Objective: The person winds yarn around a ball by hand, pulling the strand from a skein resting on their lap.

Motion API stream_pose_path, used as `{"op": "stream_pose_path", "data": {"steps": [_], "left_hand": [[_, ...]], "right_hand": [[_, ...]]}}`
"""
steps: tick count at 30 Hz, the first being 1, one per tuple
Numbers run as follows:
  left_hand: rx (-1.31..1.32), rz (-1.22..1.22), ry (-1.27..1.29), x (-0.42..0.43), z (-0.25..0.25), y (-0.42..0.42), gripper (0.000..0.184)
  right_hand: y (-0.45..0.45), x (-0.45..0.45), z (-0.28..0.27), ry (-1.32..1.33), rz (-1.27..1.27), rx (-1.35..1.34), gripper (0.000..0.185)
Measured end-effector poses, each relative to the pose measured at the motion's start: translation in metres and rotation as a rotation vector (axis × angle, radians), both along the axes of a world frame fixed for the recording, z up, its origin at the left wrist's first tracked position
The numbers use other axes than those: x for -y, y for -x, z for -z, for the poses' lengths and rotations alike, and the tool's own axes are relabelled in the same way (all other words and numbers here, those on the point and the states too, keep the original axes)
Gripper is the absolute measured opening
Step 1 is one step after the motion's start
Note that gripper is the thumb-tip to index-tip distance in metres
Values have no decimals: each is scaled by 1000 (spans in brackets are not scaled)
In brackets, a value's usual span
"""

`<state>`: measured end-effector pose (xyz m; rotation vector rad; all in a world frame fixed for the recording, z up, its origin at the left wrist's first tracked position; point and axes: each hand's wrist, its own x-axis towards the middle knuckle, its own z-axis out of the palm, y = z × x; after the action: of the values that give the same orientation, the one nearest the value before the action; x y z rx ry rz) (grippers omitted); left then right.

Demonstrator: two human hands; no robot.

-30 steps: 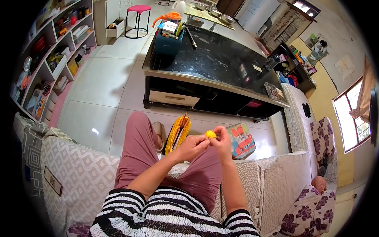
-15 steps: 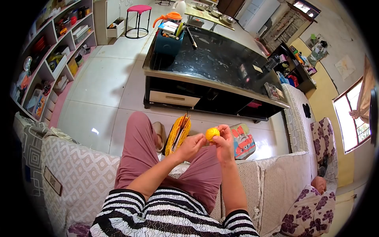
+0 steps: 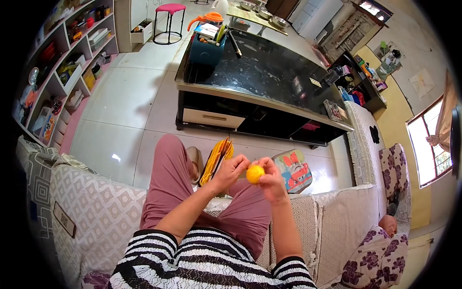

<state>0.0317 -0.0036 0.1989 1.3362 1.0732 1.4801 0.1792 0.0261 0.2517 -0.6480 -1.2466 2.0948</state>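
Note:
My right hand (image 3: 273, 182) is closed around a small round yellow ball of yarn (image 3: 255, 174), holding it above my lap. Just left of the ball, my left hand (image 3: 230, 172) has its fingers pinched together; whatever they grip is too fine to make out. Below and beyond my left hand, a bag with yellow yarn-like sides (image 3: 212, 163) stands open at the top on the floor, between my feet.
A black-topped coffee table (image 3: 269, 62) stands ahead, with a blue caddy (image 3: 207, 50) on it. A stool with a cartoon print (image 3: 296, 173) is at the right. I sit on a patterned sofa (image 3: 96, 202); shelves (image 3: 72, 48) line the left.
The ball has shifted slightly left and down and turned in my right hand. My left hand has risen a little, its fingers staying pinched.

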Motion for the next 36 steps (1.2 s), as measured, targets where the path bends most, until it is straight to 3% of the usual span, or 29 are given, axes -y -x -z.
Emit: {"op": "stream_pose_path", "data": {"steps": [2, 4, 6, 10, 12, 14, 16, 18, 22, 24, 29, 31, 36], "left_hand": [[-35, 54, 16, 2, 7, -6, 19], [-68, 106, 31, 4, 6, -11, 21], [-92, 169, -31, 8, -1, -14, 22], [-38, 193, -4, 10, -20, 0, 18], [-13, 174, -12, 7, -17, 2, 18], [55, 43, -40, 5, -14, 1, 19], [52, 24, -27, 4, -13, 4, 20], [-59, -21, -14, 0, -4, 3, 21], [-49, -30, 27, 2, 4, -12, 22], [-93, 79, -26, 6, 1, -17, 24], [-149, 222, -134, 10, -16, -10, 20], [-32, 230, -85, 11, -28, 0, 18], [4, 178, 0, 5, -16, 3, 17]], "right_hand": [[6, -2, -9, -7, 236, -115, 29], [6, -9, -4, -31, 314, -92, 28], [9, -12, -1, -233, 433, 161, 27], [3, -10, 14, -298, 382, 304, 26], [2, -7, 16, -281, 233, 431, 26], [1, -2, 12, -276, 138, 444, 30], [4, 4, 1, -68, 77, 202, 35], [5, 5, -8, -43, 54, 134, 35], [7, 2, -18, -23, 134, -13, 31], [9, -3, -17, -83, 303, -13, 31], [4, -12, 4, -352, 437, 290, 28], [-1, -9, 8, -292, 240, 483, 28], [-6, -2, 4, -165, -76, 411, 32]]}}
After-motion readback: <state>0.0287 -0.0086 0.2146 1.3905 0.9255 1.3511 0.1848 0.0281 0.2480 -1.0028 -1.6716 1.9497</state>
